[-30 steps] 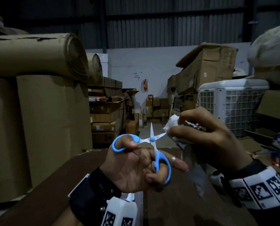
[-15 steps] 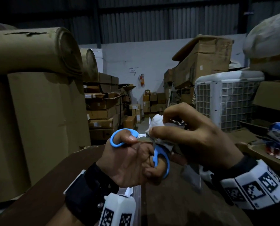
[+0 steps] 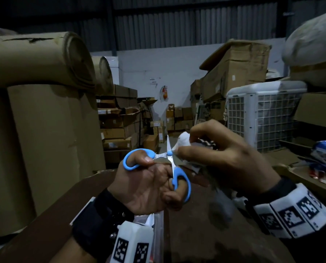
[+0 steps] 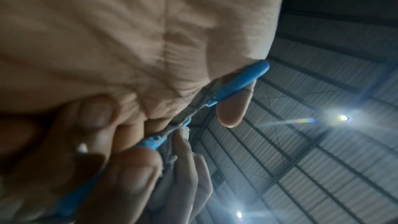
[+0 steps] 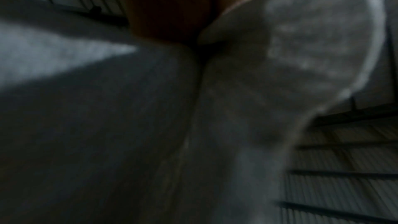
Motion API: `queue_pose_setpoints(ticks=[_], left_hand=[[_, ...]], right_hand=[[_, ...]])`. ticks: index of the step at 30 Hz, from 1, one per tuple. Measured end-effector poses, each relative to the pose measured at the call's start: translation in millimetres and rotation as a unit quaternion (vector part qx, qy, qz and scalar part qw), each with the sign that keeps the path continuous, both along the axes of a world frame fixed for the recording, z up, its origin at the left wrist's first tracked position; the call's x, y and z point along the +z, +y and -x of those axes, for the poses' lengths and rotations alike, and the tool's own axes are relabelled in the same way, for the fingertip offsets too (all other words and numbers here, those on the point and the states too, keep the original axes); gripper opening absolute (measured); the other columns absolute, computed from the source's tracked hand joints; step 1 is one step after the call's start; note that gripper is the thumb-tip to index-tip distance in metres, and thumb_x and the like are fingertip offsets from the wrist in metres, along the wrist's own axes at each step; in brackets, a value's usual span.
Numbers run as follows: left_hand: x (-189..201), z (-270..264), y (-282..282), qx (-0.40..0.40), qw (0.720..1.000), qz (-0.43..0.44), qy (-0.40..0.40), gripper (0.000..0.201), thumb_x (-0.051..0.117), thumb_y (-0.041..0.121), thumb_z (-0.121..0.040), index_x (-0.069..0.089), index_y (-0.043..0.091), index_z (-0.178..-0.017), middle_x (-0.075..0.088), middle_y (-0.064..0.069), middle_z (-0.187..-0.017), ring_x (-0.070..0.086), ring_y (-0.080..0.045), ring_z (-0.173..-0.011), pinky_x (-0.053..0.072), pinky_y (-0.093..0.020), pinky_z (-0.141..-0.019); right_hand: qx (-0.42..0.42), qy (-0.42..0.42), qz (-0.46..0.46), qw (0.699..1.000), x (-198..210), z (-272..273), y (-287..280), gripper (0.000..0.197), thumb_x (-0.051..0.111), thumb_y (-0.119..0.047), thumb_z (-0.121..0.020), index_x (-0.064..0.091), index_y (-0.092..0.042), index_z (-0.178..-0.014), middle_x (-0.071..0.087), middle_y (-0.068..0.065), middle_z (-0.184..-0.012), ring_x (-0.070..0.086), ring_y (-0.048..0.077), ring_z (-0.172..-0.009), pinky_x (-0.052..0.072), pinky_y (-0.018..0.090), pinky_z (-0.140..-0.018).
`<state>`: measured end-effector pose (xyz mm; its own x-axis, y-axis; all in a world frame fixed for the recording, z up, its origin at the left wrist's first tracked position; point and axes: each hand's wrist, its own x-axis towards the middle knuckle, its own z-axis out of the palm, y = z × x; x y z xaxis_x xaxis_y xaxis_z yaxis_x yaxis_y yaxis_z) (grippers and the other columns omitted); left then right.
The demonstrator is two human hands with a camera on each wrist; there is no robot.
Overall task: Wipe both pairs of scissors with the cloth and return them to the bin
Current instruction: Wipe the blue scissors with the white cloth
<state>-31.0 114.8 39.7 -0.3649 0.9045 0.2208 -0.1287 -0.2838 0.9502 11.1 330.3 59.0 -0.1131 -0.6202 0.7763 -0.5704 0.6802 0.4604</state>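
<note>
My left hand (image 3: 148,186) grips the scissors (image 3: 169,164) by the blue loops, blades spread; my right hand (image 3: 224,160) pinches the cloth (image 3: 184,142) against one blade.

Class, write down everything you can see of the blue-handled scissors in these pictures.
The scissors have bright blue plastic loop handles, a blue pivot cap and shiny metal blades, opened wide. One blade points up; the other is hidden under the white cloth. The left hand holds them in the air, thumb through one loop, a finger through the other. The right hand pinches the cloth against them at the pivot.
</note>
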Motion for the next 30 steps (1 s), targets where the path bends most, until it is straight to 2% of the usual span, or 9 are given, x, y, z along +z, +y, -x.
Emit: queue_pose_setpoints(ticks=[6, 9, 11, 13, 15, 19, 23, 27, 30], left_hand=[[0.8, 2.7, -4.1, -0.047, 0.998, 0.039, -0.032, 0.089, 0.049, 0.043, -0.077, 0.039, -0.018, -0.141, 0.052, -0.010, -0.073, 0.024, -0.023, -0.066, 0.020, -0.034, -0.065], [-3.2, 7.3, -2.4, -0.039, 0.998, 0.027, -0.032, 0.086, 0.051, 0.043, -0.077, 0.044, -0.016, -0.139, 0.047, -0.011, -0.074, 0.024, -0.024, -0.066, 0.018, -0.036, -0.065], [-6.8, 5.8, 2.1, -0.020, 0.999, 0.015, -0.027, 0.067, 0.051, 0.041, -0.075, 0.060, -0.007, -0.121, 0.045, -0.012, -0.078, 0.022, -0.026, -0.065, 0.019, -0.037, -0.063], [-11.8, 1.2, 8.3, -0.012, 0.999, 0.009, -0.050, 0.047, 0.060, 0.035, -0.072, 0.053, -0.001, -0.100, 0.046, -0.017, -0.090, 0.030, -0.024, -0.065, 0.023, -0.035, -0.062], [-14.9, 0.6, 11.0, -0.006, 0.998, 0.015, -0.066, 0.046, 0.065, 0.032, -0.070, 0.047, 0.000, -0.098, 0.046, -0.019, -0.100, 0.036, -0.023, -0.066, 0.022, -0.036, -0.062], [-15.1, 1.6, 9.4, -0.018, 0.998, 0.052, -0.029, 0.058, 0.052, 0.040, -0.077, 0.053, -0.006, -0.112, 0.053, -0.014, -0.075, 0.036, -0.022, -0.063, 0.015, -0.041, -0.064], [-9.2, 1.5, 5.3, -0.055, 0.996, 0.075, -0.005, 0.087, 0.050, 0.042, -0.077, 0.039, -0.020, -0.137, 0.051, -0.011, -0.071, 0.041, -0.016, -0.064, 0.030, -0.033, -0.065], [-1.6, 3.4, -1.7, -0.102, 0.994, 0.048, -0.007, 0.092, 0.044, 0.040, -0.077, 0.030, -0.023, -0.141, 0.040, -0.013, -0.067, 0.041, -0.016, -0.064, 0.040, -0.028, -0.067], [-3.3, 6.8, -4.2, -0.080, 0.996, 0.046, -0.017, 0.084, 0.048, 0.041, -0.077, 0.036, -0.018, -0.136, 0.040, -0.013, -0.069, 0.027, -0.023, -0.064, 0.033, -0.032, -0.065]], right_hand=[[-0.100, 0.019, -0.017, 0.995, 7.2, 7.9, 25.3, 0.019, 0.075, -0.003, -0.084, 0.075, -0.010, -0.102, 0.060, 0.019, -0.108, 0.057, 0.028, -0.094, 0.055, 0.035, -0.068], [-0.073, 0.007, 0.043, 0.996, 9.7, 1.4, 26.7, 0.024, 0.066, -0.015, -0.089, 0.075, -0.012, -0.111, 0.058, 0.018, -0.110, 0.056, 0.024, -0.096, 0.054, 0.033, -0.074], [-0.037, 0.006, 0.050, 0.998, 10.3, -7.8, 14.0, 0.026, 0.066, -0.019, -0.091, 0.074, -0.012, -0.115, 0.058, 0.017, -0.111, 0.055, 0.021, -0.098, 0.049, 0.025, -0.080], [-0.016, 0.007, 0.016, 1.000, 8.2, -14.8, -1.5, 0.023, 0.065, -0.020, -0.094, 0.075, -0.013, -0.113, 0.060, 0.016, -0.110, 0.055, 0.021, -0.100, 0.047, 0.024, -0.079], [-0.019, -0.003, -0.032, 0.999, 4.7, -13.5, -8.7, 0.019, 0.062, -0.019, -0.096, 0.074, -0.015, -0.111, 0.061, 0.015, -0.110, 0.055, 0.023, -0.101, 0.051, 0.030, -0.072], [-0.022, -0.007, -0.040, 0.999, 0.1, 2.5, 1.5, 0.018, 0.061, -0.014, -0.096, 0.073, -0.017, -0.110, 0.058, 0.013, -0.109, 0.055, 0.024, -0.096, 0.052, 0.034, -0.065], [-0.058, 0.007, -0.042, 0.997, -1.2, 15.0, 21.2, 0.021, 0.069, -0.014, -0.091, 0.074, -0.016, -0.111, 0.060, 0.015, -0.109, 0.055, 0.024, -0.096, 0.050, 0.028, -0.071], [-0.072, 0.038, 0.034, 0.996, 0.9, 16.7, 32.9, 0.023, 0.074, -0.008, -0.087, 0.076, -0.011, -0.109, 0.059, 0.018, -0.106, 0.058, 0.027, -0.093, 0.053, 0.032, -0.076], [-0.009, 0.061, 0.079, 0.995, 4.4, 2.3, 16.7, 0.025, 0.071, -0.012, -0.091, 0.074, -0.013, -0.116, 0.052, 0.015, -0.112, 0.054, 0.021, -0.097, 0.046, 0.022, -0.085]])
